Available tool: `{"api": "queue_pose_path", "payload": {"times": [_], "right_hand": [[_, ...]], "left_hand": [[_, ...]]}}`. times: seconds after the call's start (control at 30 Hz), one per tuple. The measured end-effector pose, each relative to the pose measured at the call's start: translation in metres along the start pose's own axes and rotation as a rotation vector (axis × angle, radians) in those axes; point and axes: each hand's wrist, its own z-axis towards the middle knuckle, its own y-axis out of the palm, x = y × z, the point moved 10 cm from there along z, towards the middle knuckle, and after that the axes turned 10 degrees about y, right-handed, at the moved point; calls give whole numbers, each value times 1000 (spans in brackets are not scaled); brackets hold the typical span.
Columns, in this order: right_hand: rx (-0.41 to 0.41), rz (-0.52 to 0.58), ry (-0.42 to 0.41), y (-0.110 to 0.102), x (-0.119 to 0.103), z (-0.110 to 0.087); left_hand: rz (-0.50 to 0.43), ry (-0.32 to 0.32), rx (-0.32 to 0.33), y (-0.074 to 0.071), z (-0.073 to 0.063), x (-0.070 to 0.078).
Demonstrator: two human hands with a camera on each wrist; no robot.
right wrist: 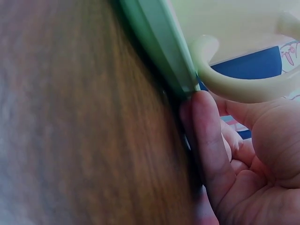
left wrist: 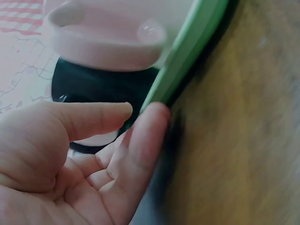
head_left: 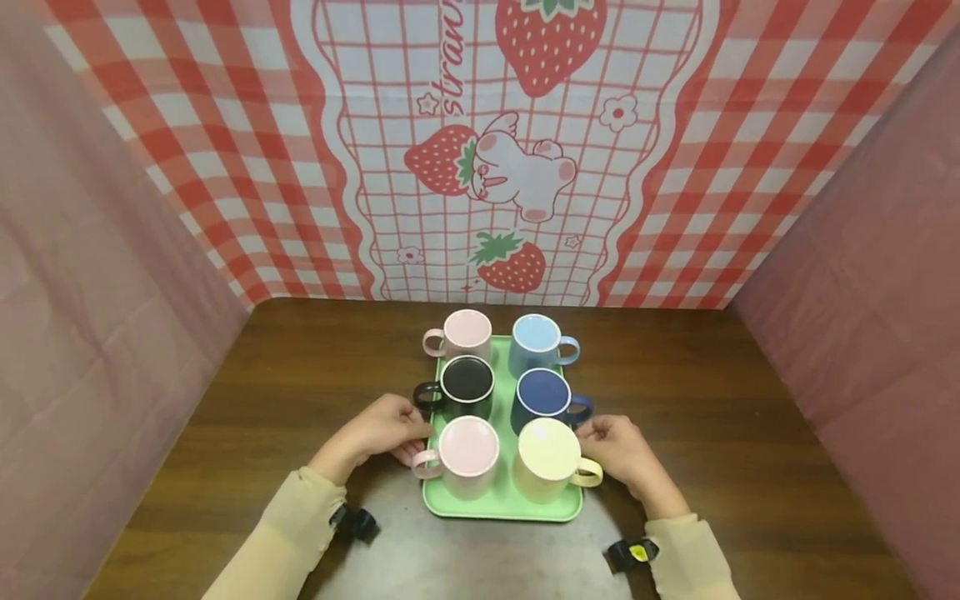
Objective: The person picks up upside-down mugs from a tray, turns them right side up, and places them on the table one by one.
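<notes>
A light green tray (head_left: 504, 505) carries several mugs in two columns. On its left side are a pink mug (head_left: 468, 332), a black mug (head_left: 467, 382) and another pink mug (head_left: 469, 457); on its right, a light blue mug (head_left: 536, 340), a navy mug (head_left: 543, 398) and a pale yellow mug (head_left: 548, 454). My left hand (head_left: 390, 429) grips the tray's left edge, fingers at the rim (left wrist: 152, 124) and thumb above. Opposite it, my right hand (head_left: 617, 446) holds the right edge beside the yellow mug's handle (right wrist: 243, 91), which partly hides my thumb.
Under the tray is a dark brown wooden table (head_left: 720, 400). A red-and-white checked cloth (head_left: 525, 167) with strawberries hangs at the back. Pink curtains (head_left: 97, 250) stand along both sides. The mugs' handles point outward, past the tray's edges.
</notes>
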Motion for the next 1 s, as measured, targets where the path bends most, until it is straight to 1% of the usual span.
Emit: {"api": "queue_pose_path", "payload": {"times": [0.07,0.13,0.2,0.27,0.33,0.43,0.5,0.6,0.63,0.7,0.77,0.83,0.87,1.0], "right_hand": [[-6,9,-2,1,0,0],[-8,16,-8,2,-1,0],[-9,19,-12,2,-1,0],[-8,16,-12,3,-1,1],[-7,13,-1,4,1,0],[-14,11,4,5,2,0],[-17,17,2,5,3,-1],[-17,20,-6,5,3,-1],[-14,23,-5,4,3,-1],[-9,24,-3,3,4,0],[-7,23,1,2,5,0],[-7,30,-1,1,5,-1],[-9,31,-4,1,4,-1],[-14,39,-16,0,2,-2]], "left_hand": [[-1,17,5,-7,-1,3],[16,33,28,-17,-1,7],[45,44,61,-26,0,11],[98,64,80,-35,1,16],[192,94,71,-41,4,24],[371,142,31,-49,11,36],[490,171,27,-55,17,44],[620,228,81,-67,29,58],[643,289,108,-75,41,52],[700,343,164,-80,49,62],[742,393,199,-82,58,70],[777,429,208,-81,67,75],[802,405,202,-75,63,88],[864,441,163,-65,74,94]]}}
